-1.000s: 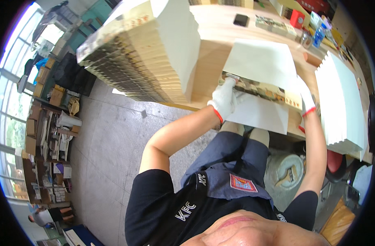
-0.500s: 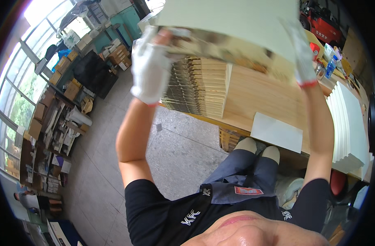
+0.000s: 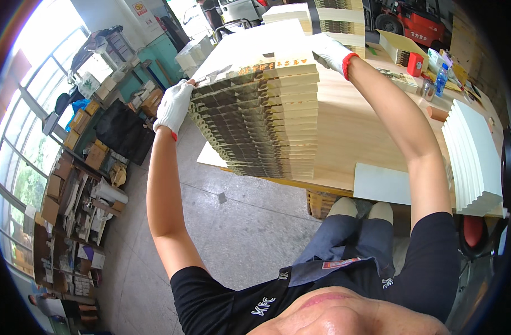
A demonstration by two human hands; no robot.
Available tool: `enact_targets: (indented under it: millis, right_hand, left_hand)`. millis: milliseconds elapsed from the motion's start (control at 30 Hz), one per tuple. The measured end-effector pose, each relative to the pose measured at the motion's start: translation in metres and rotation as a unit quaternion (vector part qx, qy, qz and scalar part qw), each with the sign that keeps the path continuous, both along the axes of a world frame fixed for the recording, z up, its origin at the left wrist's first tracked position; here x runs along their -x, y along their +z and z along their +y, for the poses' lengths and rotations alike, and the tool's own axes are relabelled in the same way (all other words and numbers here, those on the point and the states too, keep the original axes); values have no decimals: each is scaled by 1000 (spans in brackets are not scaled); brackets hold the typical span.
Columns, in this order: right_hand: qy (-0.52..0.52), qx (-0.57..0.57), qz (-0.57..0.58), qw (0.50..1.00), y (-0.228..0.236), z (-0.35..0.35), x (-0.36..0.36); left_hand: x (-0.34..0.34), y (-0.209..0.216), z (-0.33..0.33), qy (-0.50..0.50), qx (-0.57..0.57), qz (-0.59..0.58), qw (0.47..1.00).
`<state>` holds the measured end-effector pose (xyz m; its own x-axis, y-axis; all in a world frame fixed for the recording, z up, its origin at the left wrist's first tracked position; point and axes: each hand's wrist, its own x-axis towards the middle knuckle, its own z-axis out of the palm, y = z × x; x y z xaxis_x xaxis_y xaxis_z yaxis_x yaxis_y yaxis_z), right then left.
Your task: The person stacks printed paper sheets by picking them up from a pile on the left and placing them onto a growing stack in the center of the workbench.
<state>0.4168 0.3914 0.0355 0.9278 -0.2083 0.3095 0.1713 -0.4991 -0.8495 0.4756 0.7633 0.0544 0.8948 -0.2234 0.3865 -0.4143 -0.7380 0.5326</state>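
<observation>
The left hand (image 3: pixel 174 106), in a white glove with a red cuff, is at nine o'clock on a tall pile of books (image 3: pixel 255 120), its thumb at the corner of the top book (image 3: pixel 250 44); whether it grips or merely touches cannot be told. The right hand (image 3: pixel 331 54), gloved alike, is at two o'clock, beside the top book's right edge, its fingers partly hidden, so its hold cannot be told either. The pile stands near the left end of a pale wooden worktop (image 3: pixel 342 125), dark and cream printed spines facing the person, the top cover white. From the pile, a white sheet (image 3: pixel 381 183) lies at four o'clock by the near edge, and a stack of white folded sheets (image 3: pixel 473 159) stands between three and four. Between two and three are a red box (image 3: pixel 415 64) and a blue bottle (image 3: pixel 441 79). Farther off, a red forklift (image 3: pixel 414 28) stands at two o'clock, and loaded shelves (image 3: pixel 71 223) at eight.
</observation>
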Motion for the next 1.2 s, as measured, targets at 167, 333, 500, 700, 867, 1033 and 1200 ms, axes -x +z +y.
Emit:
enact_targets:
  millis: [167,333,500,700,867,1033,1200]
  right_hand:
    - [-20,-37,32,999,-4,2,6]
    - [2,-56,25,998,-8,5,6]
    - [-6,48,7,999,-9,-1,-6]
    - [-22,74,-63,995,-32,-27,50]
    - [40,-41,82,995,-132,-28,155]
    - [-20,-134,217,967,-185,-54,314]
    - [-111,-243,230,936,-221,-70,390]
  left_hand:
    - [9,-1,-2,-22,-11,-24,999]
    - [-10,-6,16,-52,-36,-60,996]
    - [-9,-5,16,-3,-53,-109,993]
    - [78,-13,-95,-219,250,-353,875]
    - [188,-82,-219,-546,214,-64,807]
    - [290,-139,-387,-599,236,519,562]
    - [382,-146,-520,-446,224,731,465]
